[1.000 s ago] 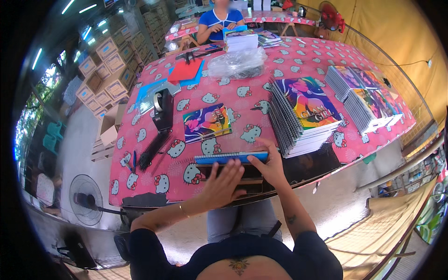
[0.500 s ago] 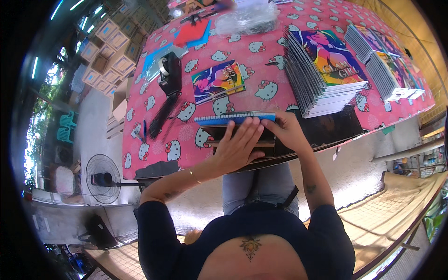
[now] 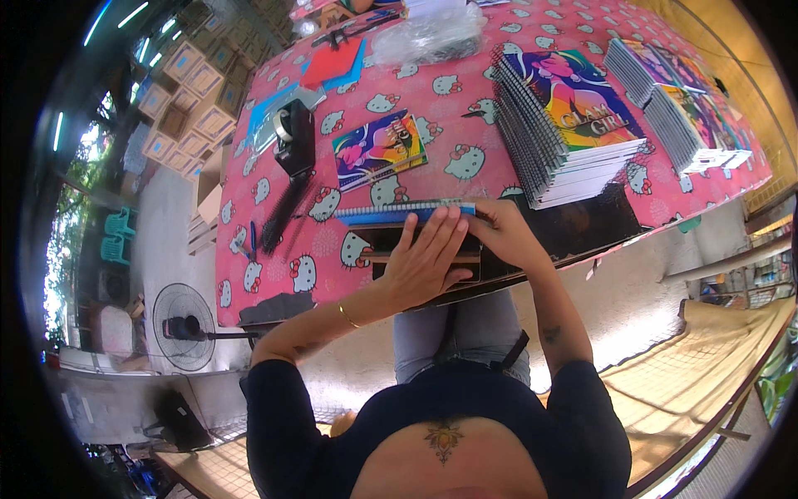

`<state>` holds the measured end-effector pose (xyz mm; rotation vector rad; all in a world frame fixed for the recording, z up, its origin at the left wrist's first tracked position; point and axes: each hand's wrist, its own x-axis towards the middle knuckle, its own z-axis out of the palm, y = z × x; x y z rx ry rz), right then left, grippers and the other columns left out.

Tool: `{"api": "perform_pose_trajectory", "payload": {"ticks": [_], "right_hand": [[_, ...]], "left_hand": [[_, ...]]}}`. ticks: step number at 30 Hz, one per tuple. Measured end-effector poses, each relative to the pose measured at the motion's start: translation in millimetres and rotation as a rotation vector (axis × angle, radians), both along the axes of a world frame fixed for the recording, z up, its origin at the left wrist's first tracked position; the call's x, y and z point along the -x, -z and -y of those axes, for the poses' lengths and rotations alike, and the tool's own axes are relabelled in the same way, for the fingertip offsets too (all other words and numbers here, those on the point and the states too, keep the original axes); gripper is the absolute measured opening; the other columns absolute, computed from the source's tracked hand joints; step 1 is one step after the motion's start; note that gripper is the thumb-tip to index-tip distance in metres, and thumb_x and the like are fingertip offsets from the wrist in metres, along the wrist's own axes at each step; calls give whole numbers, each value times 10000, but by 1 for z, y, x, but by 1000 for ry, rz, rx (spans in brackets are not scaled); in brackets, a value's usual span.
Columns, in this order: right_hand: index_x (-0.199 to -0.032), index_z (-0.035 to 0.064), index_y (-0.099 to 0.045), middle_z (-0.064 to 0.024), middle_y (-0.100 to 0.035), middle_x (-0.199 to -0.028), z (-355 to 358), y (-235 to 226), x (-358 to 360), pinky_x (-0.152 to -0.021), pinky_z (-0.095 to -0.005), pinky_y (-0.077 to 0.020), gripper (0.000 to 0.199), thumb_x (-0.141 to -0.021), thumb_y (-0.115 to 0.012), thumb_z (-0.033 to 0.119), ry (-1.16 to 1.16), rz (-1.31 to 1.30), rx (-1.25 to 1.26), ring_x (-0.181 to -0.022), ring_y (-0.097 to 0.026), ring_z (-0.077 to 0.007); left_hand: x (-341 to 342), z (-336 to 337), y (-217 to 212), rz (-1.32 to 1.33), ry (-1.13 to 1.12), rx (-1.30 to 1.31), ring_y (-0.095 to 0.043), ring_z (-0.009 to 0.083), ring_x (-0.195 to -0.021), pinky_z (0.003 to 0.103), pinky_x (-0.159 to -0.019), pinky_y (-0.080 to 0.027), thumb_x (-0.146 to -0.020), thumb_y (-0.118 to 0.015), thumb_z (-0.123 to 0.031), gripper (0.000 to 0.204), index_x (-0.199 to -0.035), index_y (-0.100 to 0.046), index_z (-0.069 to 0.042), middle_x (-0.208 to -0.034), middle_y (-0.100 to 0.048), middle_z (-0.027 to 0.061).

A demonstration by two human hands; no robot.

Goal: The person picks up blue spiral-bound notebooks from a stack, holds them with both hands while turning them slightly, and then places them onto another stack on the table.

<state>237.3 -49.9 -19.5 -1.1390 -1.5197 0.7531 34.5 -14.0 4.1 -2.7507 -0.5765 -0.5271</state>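
In front of me a spiral-bound notebook (image 3: 366,218) with a blue edge stands on its side against a small dark wooden stand (image 3: 374,256), its coil running along the top. My left hand (image 3: 426,258) lies against its near side with fingers stretched out and flat. At the notebook's right end my right hand (image 3: 501,234) is closed, thumb and bent fingers pinching the corner by the coil; some fingertips are hidden. Just beyond lie a few colourful covers (image 3: 381,150) on the pink tablecloth.
A tall stack of spiral notebooks (image 3: 573,116) stands to the right, with further stacks (image 3: 694,125) behind it. A black tape dispenser (image 3: 294,145), a dark brush-like strip (image 3: 287,212), red and blue sheets (image 3: 332,62) and clear plastic wrap (image 3: 428,37) lie leftward and farther back. A fan (image 3: 183,327) is at left.
The whole view has shifted slightly, so the table's things appear a little farther left. Both hands keep nearly the same hold on the notebook.
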Motion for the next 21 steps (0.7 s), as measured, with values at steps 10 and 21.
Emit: {"api": "perform_pose_trajectory", "payload": {"ticks": [10,21], "right_hand": [[-1058,-23,-675,-199,-674,-834,5,-11,-4,-639,-341,-485,187,-917,-664,99,6,89,18,-689,-630,-239],[-931,-29,-650,-133,-661,-808,-12,-52,-33,-692,-320,-532,140,-842,-696,68,-150,172,-125,-715,-666,-214]], "left_hand": [[-10,-8,-28,318,-27,199,-481,365,-1358,607,-1190,-114,-968,-610,-388,620,-1413,-467,20,-1404,-546,208],[-13,-24,-38,387,62,267,-666,281,-848,532,-1080,-363,-909,-695,-198,158,-1011,-671,-80,-893,-693,78]]}}
